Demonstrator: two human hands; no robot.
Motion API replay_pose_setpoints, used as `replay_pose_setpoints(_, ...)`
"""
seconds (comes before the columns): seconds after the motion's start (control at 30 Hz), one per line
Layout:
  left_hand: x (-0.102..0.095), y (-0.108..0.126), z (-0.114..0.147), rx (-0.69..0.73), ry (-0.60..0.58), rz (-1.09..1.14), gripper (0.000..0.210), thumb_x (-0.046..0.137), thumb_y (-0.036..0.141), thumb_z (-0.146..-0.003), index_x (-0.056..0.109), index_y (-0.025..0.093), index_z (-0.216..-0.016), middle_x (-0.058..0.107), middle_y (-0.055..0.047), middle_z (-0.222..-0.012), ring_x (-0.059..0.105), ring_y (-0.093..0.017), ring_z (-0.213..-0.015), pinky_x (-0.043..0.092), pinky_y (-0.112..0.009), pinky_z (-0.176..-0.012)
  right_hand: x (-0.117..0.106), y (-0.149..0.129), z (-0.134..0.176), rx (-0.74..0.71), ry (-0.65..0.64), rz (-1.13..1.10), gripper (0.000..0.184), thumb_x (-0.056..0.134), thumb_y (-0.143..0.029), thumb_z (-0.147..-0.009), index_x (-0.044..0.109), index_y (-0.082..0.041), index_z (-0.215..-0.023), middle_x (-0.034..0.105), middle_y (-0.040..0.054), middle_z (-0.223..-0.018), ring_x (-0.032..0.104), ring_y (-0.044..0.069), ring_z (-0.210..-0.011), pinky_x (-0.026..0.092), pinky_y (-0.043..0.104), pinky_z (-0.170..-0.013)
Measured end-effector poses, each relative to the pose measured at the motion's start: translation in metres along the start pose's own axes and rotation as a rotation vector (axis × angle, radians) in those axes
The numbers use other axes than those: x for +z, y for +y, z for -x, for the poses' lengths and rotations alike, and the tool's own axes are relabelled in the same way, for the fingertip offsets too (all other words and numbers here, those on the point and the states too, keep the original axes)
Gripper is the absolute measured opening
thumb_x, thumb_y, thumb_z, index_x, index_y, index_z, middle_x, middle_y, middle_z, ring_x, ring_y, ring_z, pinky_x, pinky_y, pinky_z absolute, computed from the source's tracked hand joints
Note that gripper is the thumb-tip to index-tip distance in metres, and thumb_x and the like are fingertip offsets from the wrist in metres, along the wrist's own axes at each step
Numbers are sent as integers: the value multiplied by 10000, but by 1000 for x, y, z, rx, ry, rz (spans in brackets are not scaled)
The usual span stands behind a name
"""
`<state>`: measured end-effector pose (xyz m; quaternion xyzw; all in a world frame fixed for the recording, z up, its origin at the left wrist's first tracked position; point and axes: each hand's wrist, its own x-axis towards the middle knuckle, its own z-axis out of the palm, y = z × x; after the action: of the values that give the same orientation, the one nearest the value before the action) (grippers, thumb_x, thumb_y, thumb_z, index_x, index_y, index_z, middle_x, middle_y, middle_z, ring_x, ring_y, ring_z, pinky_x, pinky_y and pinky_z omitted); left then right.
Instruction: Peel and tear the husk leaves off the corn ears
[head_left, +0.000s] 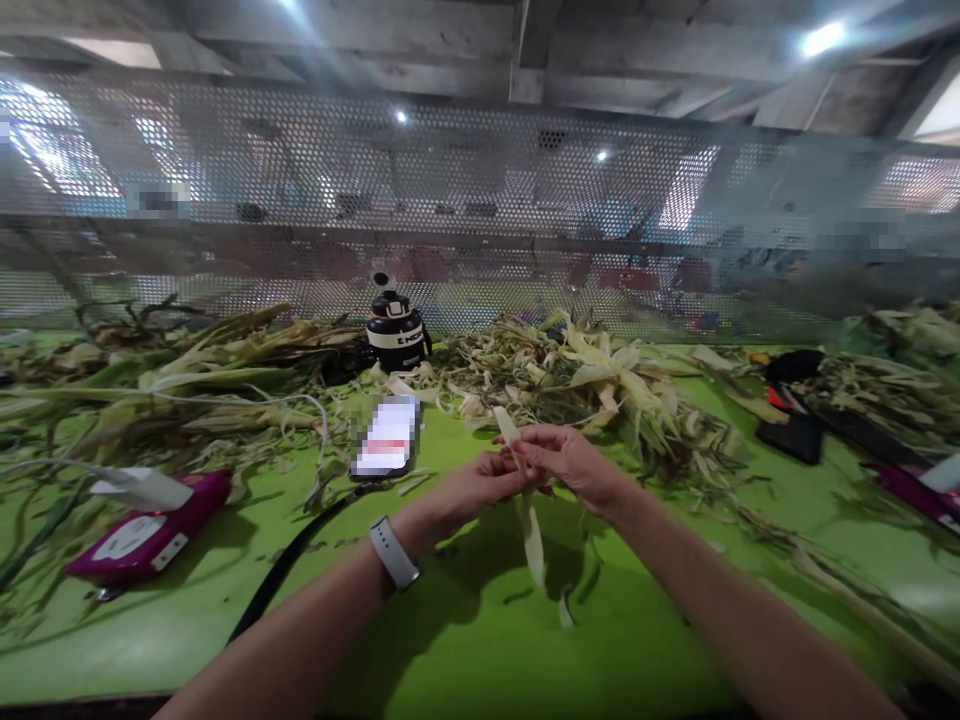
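Between my two hands is a narrow strip of pale corn husk (pixel 532 545), one end pointing up past the fingers and the other hanging toward the table. My left hand (pixel 487 487), with a watch on a light band (pixel 394 552) at the wrist, pinches the strip from the left. From the right, my right hand (pixel 570 462) grips it too, fingertips nearly touching the left ones. A small husk scrap (pixel 565 608) lies below them on the green table (pixel 480 660). Behind the hands rests a heap of husks (pixel 622 375).
A phone (pixel 386 438) lies left of the hands, with a black bottle (pixel 396 335) behind it. A magenta power strip (pixel 150 535) with a white plug is at left. More husks (pixel 225 365) cover the back left. A perforated metal panel (pixel 480 200) closes off the far side.
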<state>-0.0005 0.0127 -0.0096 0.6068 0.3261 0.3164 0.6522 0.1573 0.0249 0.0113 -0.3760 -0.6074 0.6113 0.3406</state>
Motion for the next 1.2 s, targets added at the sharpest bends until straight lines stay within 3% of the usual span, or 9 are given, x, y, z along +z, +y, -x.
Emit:
replay_pose_setpoints(0.13,3,4,3,0,-77,-52,352,642,484,-744,747,166,-851,690,-61,-808,532,-150,-737,384,-268,-720,5,4,-3,-113,130,-21,314,733,-469,-649,668,-172,-729,572,-17,-655,479,82,-536,395,218,-485)
replay_pose_setpoints(0.27,7,7,6,-3,-79,-29,328,657,487,-720,752,186,-811,617,-27,-642,462,-126,-598,334,-250,-581,6,0,-4,-222,239,43,277,729,-453,-655,666,-184,-687,613,6,-722,558,129,-720,453,264,-700)
replay_pose_setpoints(0.4,7,9,5,-8,80,40,354,641,506,-726,742,167,-740,388,40,-476,272,-91,-484,182,-247,-471,-5,-9,-1,-124,254,114,413,622,-572,-708,638,-159,-698,620,17,-671,562,132,-622,444,256,-585)
replay_pose_setpoints(0.53,4,10,3,-4,175,74,388,653,529,-702,728,149,-717,359,45,-491,260,-82,-485,137,-255,-467,-14,-12,0,-10,187,284,482,566,-603,-736,507,-167,-541,443,-50,-444,374,70,-399,288,220,-410)
replay_pose_setpoints(0.6,3,10,2,-5,161,69,382,672,522,-684,725,145,-726,379,44,-502,271,-78,-489,137,-255,-471,-15,-9,-1,-58,165,340,475,590,-583,-726,466,-176,-513,360,-73,-420,291,59,-386,216,222,-395)
replay_pose_setpoints(0.77,1,8,1,8,159,54,365,670,496,-701,670,138,-631,333,64,-460,238,-64,-459,126,-258,-468,-15,-2,-3,-230,315,385,451,554,-546,-771,480,-179,-519,292,-74,-442,246,69,-424,185,234,-421)
replay_pose_setpoints(0.93,0,3,-2,13,190,152,368,684,489,-694,649,131,-613,430,45,-471,306,-53,-442,198,-236,-461,-20,-6,-3,-126,348,290,446,527,-581,-761,501,-189,-550,380,-53,-424,315,83,-393,237,232,-404)
replay_pose_setpoints(1.07,-2,0,-7,62,263,439,331,722,455,-673,692,136,-757,631,-29,-657,550,-102,-598,393,-235,-605,-26,-14,2,-149,448,317,344,471,-419,-791,528,-186,-543,465,-10,-495,396,109,-465,305,238,-437)
replay_pose_setpoints(1.2,-1,0,-10,150,374,539,317,770,387,-637,698,144,-827,687,-50,-745,619,-138,-727,431,-249,-713,-26,-6,2,-43,241,271,229,510,-317,-705,531,-182,-522,514,5,-525,444,122,-504,343,239,-463)
